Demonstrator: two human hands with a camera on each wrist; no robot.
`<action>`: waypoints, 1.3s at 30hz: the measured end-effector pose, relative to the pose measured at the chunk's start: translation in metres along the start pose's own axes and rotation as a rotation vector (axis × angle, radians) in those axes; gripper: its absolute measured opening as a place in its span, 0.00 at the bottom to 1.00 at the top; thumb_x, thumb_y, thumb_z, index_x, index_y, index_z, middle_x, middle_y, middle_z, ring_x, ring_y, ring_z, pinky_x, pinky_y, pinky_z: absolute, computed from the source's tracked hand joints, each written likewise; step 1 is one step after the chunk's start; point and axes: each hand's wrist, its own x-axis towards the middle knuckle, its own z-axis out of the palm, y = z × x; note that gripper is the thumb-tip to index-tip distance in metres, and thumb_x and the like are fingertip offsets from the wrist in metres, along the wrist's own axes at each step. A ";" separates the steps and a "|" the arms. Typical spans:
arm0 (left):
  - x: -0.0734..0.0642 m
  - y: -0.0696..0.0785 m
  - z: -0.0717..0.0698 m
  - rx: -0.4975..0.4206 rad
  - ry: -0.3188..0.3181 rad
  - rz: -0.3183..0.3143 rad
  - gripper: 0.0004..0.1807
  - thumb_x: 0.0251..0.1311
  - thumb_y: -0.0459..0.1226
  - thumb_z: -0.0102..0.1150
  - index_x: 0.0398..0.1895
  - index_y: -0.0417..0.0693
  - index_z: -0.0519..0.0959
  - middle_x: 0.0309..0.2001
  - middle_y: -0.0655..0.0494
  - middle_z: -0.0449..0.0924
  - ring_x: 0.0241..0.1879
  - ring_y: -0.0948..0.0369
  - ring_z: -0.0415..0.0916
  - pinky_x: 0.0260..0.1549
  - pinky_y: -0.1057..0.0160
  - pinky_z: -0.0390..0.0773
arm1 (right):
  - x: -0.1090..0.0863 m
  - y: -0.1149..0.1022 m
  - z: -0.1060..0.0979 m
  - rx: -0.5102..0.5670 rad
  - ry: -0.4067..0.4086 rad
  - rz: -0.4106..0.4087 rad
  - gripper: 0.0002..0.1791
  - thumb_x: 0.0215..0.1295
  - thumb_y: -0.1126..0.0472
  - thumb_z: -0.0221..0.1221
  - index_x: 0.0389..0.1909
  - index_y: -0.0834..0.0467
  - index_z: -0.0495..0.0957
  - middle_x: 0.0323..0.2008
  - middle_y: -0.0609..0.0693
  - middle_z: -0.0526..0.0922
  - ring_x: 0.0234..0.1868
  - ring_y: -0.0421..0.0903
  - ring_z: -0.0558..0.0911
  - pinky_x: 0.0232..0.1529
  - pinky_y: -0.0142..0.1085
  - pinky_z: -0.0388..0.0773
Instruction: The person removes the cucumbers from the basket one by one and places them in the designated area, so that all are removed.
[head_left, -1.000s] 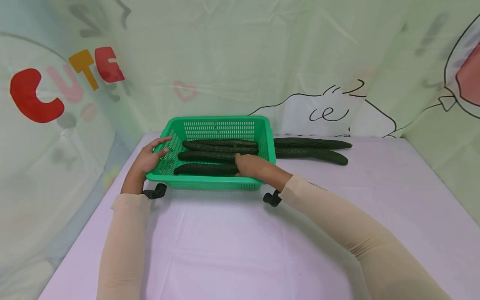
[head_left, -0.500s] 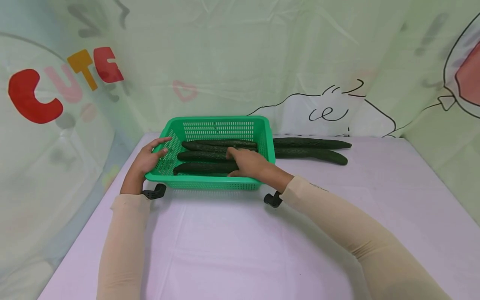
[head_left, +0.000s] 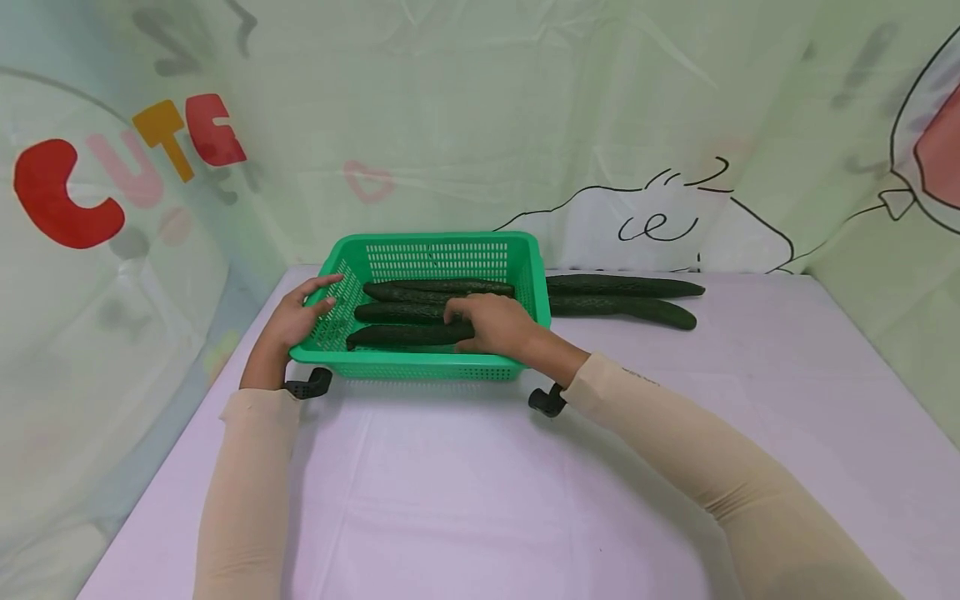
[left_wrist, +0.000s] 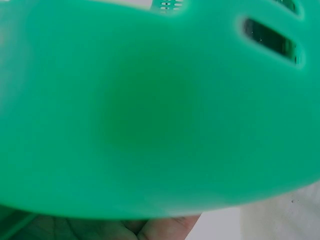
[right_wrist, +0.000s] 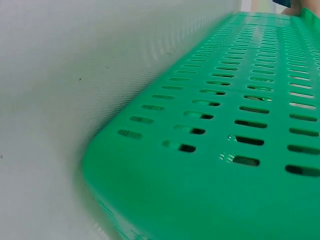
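Observation:
A green plastic basket (head_left: 420,360) with slotted walls holds several dark green cucumbers (head_left: 405,313) lying side by side. My left hand (head_left: 288,323) grips its left rim, with fingers and thumb hooked over the edge. My right hand (head_left: 501,327) reaches in over the front right rim. Its fingers and thumb straddle the right part of the front cucumber (head_left: 408,335), and the hand hides that end. In the left wrist view the basket wall (left_wrist: 150,165) fills most of the picture, with part of the palm below. The right wrist view shows the basket's slotted front wall (right_wrist: 200,175).
Two long cucumbers (head_left: 626,287) lie on the table to the right of the basket, their left ends hidden behind it. A lilac cloth (head_left: 450,483) covers the table. A printed curtain (head_left: 450,108) rises behind and on both sides.
My right hand has shifted slightly left and up, its fingers spreading wider around the front cucumber, whose right end tilts up a little. The left hand and basket stay in place.

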 end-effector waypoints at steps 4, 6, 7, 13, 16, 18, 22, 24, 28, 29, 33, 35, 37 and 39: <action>-0.001 0.000 0.000 -0.003 -0.001 -0.002 0.28 0.75 0.42 0.47 0.76 0.63 0.60 0.80 0.53 0.41 0.78 0.43 0.41 0.71 0.35 0.52 | 0.000 0.000 0.000 -0.001 0.004 0.011 0.20 0.61 0.51 0.69 0.53 0.50 0.79 0.47 0.51 0.85 0.38 0.48 0.82 0.31 0.39 0.79; -0.001 0.000 0.000 -0.006 -0.001 -0.004 0.28 0.75 0.42 0.46 0.76 0.63 0.60 0.80 0.53 0.41 0.78 0.43 0.42 0.71 0.36 0.53 | 0.000 -0.001 0.000 -0.006 0.004 0.018 0.20 0.62 0.50 0.68 0.53 0.51 0.79 0.47 0.51 0.86 0.37 0.47 0.83 0.28 0.37 0.77; -0.001 0.001 0.000 -0.007 -0.001 -0.006 0.28 0.75 0.42 0.46 0.76 0.63 0.60 0.80 0.53 0.41 0.78 0.43 0.42 0.71 0.36 0.53 | 0.000 -0.001 0.000 -0.015 0.009 0.020 0.20 0.62 0.51 0.67 0.54 0.51 0.79 0.46 0.51 0.86 0.37 0.47 0.83 0.27 0.36 0.77; -0.002 0.002 0.001 -0.016 0.001 -0.010 0.28 0.75 0.42 0.47 0.76 0.63 0.60 0.80 0.53 0.41 0.77 0.43 0.45 0.70 0.36 0.56 | -0.002 -0.003 -0.001 -0.118 0.079 0.045 0.18 0.64 0.54 0.66 0.52 0.54 0.81 0.38 0.53 0.87 0.33 0.51 0.84 0.32 0.41 0.78; -0.002 0.002 0.001 -0.014 0.004 -0.007 0.28 0.75 0.42 0.47 0.76 0.63 0.60 0.80 0.53 0.41 0.77 0.43 0.44 0.70 0.36 0.55 | -0.003 -0.005 -0.002 -0.159 0.096 0.084 0.15 0.67 0.55 0.63 0.52 0.54 0.80 0.42 0.52 0.86 0.40 0.53 0.82 0.40 0.45 0.75; -0.002 0.002 0.001 -0.012 0.005 -0.006 0.28 0.75 0.42 0.47 0.76 0.63 0.60 0.80 0.53 0.41 0.77 0.43 0.44 0.70 0.37 0.55 | -0.004 -0.006 -0.002 -0.168 0.094 0.105 0.14 0.69 0.55 0.61 0.52 0.53 0.79 0.45 0.52 0.85 0.43 0.54 0.81 0.43 0.46 0.71; -0.002 0.002 0.001 -0.015 0.003 -0.007 0.28 0.75 0.42 0.47 0.76 0.62 0.60 0.80 0.52 0.41 0.77 0.43 0.45 0.70 0.37 0.56 | -0.004 -0.006 -0.002 -0.149 0.095 0.112 0.14 0.69 0.55 0.61 0.53 0.52 0.78 0.44 0.52 0.85 0.42 0.53 0.80 0.42 0.44 0.67; -0.002 0.002 0.001 -0.016 0.004 -0.009 0.28 0.75 0.42 0.46 0.76 0.63 0.60 0.80 0.52 0.41 0.77 0.42 0.46 0.70 0.37 0.56 | -0.004 -0.006 -0.002 -0.146 0.096 0.107 0.14 0.69 0.55 0.61 0.54 0.51 0.77 0.42 0.52 0.85 0.40 0.53 0.80 0.41 0.43 0.66; -0.002 0.002 0.002 -0.017 0.006 -0.015 0.28 0.75 0.41 0.46 0.76 0.63 0.60 0.80 0.52 0.41 0.77 0.42 0.46 0.70 0.37 0.57 | -0.004 -0.006 -0.001 -0.149 0.094 0.098 0.13 0.69 0.56 0.61 0.53 0.50 0.77 0.39 0.52 0.85 0.38 0.53 0.80 0.39 0.43 0.64; -0.002 0.002 0.002 -0.017 0.007 -0.017 0.28 0.75 0.41 0.47 0.76 0.63 0.60 0.80 0.52 0.41 0.77 0.42 0.47 0.69 0.37 0.57 | -0.004 -0.005 -0.001 -0.155 0.097 0.097 0.12 0.69 0.56 0.60 0.52 0.50 0.77 0.39 0.52 0.85 0.38 0.53 0.80 0.39 0.43 0.64; -0.002 0.002 0.002 -0.017 0.011 -0.022 0.28 0.75 0.41 0.47 0.76 0.63 0.60 0.80 0.51 0.42 0.76 0.42 0.48 0.69 0.37 0.59 | -0.004 -0.005 -0.001 -0.165 0.135 0.093 0.10 0.72 0.57 0.58 0.51 0.50 0.77 0.39 0.52 0.85 0.38 0.53 0.80 0.39 0.43 0.62; -0.001 0.001 0.002 -0.016 0.012 -0.023 0.28 0.75 0.42 0.47 0.76 0.64 0.60 0.80 0.51 0.42 0.76 0.42 0.48 0.69 0.37 0.59 | -0.004 -0.004 -0.001 -0.161 0.157 0.097 0.09 0.73 0.57 0.56 0.51 0.50 0.76 0.40 0.53 0.85 0.39 0.53 0.79 0.40 0.44 0.63; -0.001 0.000 0.002 -0.016 0.011 -0.023 0.28 0.75 0.42 0.47 0.76 0.64 0.60 0.80 0.52 0.41 0.76 0.42 0.47 0.69 0.36 0.58 | -0.004 -0.004 -0.001 -0.149 0.177 0.108 0.10 0.74 0.58 0.55 0.52 0.50 0.77 0.40 0.53 0.84 0.39 0.53 0.79 0.42 0.46 0.64; 0.000 -0.001 0.002 -0.016 0.009 -0.019 0.27 0.75 0.42 0.47 0.76 0.64 0.61 0.80 0.52 0.42 0.77 0.42 0.46 0.69 0.36 0.57 | -0.005 -0.004 -0.001 -0.138 0.204 0.111 0.10 0.74 0.58 0.54 0.52 0.50 0.77 0.40 0.54 0.84 0.39 0.54 0.78 0.44 0.47 0.64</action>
